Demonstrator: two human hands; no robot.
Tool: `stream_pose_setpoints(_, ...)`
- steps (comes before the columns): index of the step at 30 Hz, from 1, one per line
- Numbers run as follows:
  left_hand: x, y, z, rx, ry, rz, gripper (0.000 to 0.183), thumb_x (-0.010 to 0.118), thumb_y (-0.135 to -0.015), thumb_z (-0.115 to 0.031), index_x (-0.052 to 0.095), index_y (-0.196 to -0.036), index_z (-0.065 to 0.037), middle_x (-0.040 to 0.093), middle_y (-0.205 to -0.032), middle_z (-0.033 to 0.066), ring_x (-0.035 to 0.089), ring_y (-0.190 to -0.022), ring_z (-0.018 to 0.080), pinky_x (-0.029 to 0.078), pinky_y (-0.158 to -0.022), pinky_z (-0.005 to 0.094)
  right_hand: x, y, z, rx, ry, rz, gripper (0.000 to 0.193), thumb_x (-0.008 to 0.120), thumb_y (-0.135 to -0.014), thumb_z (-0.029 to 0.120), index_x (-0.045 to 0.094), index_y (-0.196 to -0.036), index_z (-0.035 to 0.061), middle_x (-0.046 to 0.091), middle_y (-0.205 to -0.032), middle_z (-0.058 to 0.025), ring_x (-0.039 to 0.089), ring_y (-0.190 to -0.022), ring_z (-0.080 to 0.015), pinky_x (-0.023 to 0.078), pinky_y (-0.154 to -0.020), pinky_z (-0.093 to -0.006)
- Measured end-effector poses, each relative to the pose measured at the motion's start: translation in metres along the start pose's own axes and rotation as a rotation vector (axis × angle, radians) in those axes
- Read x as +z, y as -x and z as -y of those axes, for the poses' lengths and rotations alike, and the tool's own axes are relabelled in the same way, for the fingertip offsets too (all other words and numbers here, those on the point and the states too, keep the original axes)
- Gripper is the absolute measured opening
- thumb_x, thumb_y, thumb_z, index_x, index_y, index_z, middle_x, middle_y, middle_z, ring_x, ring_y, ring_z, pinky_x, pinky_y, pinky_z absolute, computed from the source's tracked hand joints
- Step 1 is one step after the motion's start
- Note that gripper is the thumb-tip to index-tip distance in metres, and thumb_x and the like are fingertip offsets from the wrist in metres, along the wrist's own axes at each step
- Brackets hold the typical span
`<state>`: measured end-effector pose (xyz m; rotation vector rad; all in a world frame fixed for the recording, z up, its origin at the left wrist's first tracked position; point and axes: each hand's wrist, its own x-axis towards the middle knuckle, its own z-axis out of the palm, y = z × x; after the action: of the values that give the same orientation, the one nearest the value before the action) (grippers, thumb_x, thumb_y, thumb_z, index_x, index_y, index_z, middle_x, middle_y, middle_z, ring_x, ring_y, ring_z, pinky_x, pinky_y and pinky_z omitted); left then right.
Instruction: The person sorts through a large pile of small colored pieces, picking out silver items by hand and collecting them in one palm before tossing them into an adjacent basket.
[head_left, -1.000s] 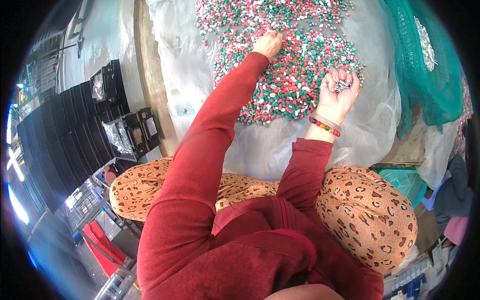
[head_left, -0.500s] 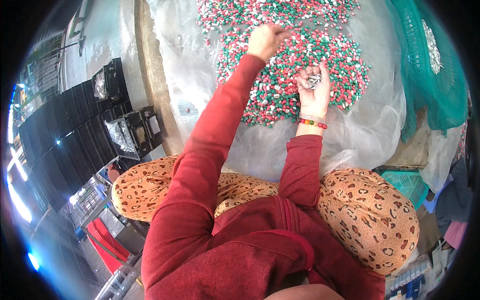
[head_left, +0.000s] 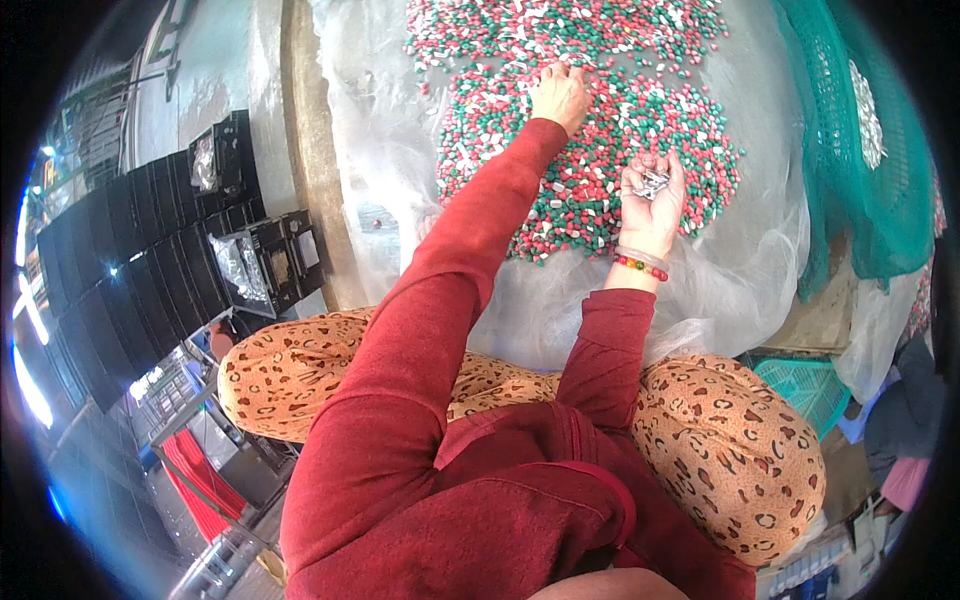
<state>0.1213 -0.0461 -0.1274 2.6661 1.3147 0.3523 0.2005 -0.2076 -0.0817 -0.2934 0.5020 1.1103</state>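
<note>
Red, green, white pellets [head_left: 600, 130] spread as heap on clear plastic sheet [head_left: 740, 280], upper centre of frame, long axis running top to bottom. Left hand [head_left: 560, 95] farther in, palm down, fingers pressed into heap. Right hand [head_left: 652, 200] at heap's lower right edge, palm up, cupped around small silvery pieces [head_left: 652, 182]. Versus half second earlier: left hand pushed slightly further up; right hand barely moved.

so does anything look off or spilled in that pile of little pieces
Nothing looks spilled: the red, green and white small plastic pieces all lie on the clear plastic sheet. The only odd bits are small silvery-grey pieces cupped in the right hand.
</note>
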Motion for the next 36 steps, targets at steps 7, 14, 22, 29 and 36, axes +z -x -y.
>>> stream_pose_setpoints(7, -0.106, 0.028, -0.073, 0.296, 0.502, 0.331, 0.016, 0.059, -0.077, -0.022, 0.064, -0.086, -0.010, 0.062, -0.081, 0.0102, 0.061, -0.074, 0.0269, 0.048, -0.066, 0.0365, 0.005, 0.003, -0.005, -0.132, 0.047, -0.325, 0.022, 0.051, -0.086, 0.021, 0.055, -0.080, 0.0010, 0.059, -0.078, -0.0107, 0.057, -0.073, -0.0211, 0.047, -0.056, -0.0285)
stream_pose_setpoints(14, -0.044, -0.037, 0.068, -0.133, 0.191, 0.070, 0.014, 0.063, -0.074, -0.025, 0.068, -0.078, -0.014, 0.064, -0.072, 0.0072, 0.062, -0.066, 0.0236, 0.049, -0.065, 0.0331, 0.006, 0.001, 0.006, -0.002, 0.022, 0.045, 0.032, 0.053, -0.085, 0.023, 0.042, -0.060, 0.0074, 0.040, -0.057, -0.0039, 0.038, -0.050, -0.0143, 0.026, -0.033, -0.0212)
stream_pose_setpoints(22, -0.002, -0.035, 0.110, 0.050, 0.082, 0.072, 0.014, 0.061, -0.072, -0.015, 0.067, -0.085, -0.016, 0.058, -0.083, 0.0101, 0.058, -0.076, 0.0286, 0.048, -0.068, 0.0376, 0.014, -0.001, 0.011, -0.049, 0.066, 0.003, 0.033, 0.051, -0.086, 0.023, 0.041, -0.059, 0.0078, 0.039, -0.056, -0.0026, 0.036, -0.048, -0.0133, 0.023, -0.031, -0.0214)
stream_pose_setpoints(29, -0.012, -0.037, 0.091, 0.058, -0.210, 0.166, 0.014, 0.057, -0.073, -0.011, 0.058, -0.087, -0.009, 0.052, -0.090, 0.0103, 0.058, -0.081, 0.0288, 0.049, -0.067, 0.0410, 0.018, 0.000, 0.006, -0.093, 0.103, -0.035, 0.032, 0.050, -0.087, 0.022, 0.040, -0.059, 0.0086, 0.038, -0.056, -0.0021, 0.036, -0.047, -0.0129, 0.024, -0.031, -0.0216)
stream_pose_setpoints(36, -0.008, -0.038, 0.091, -0.096, 0.032, -0.037, 0.019, 0.051, -0.079, -0.016, 0.048, -0.092, -0.002, 0.058, -0.072, 0.0196, 0.058, -0.065, 0.0374, 0.047, -0.064, 0.0454, 0.014, -0.001, 0.007, -0.071, 0.048, -0.023, 0.033, 0.050, -0.085, 0.021, 0.039, -0.057, 0.0091, 0.037, -0.053, -0.0030, 0.036, -0.047, -0.0129, 0.026, -0.031, -0.0220)
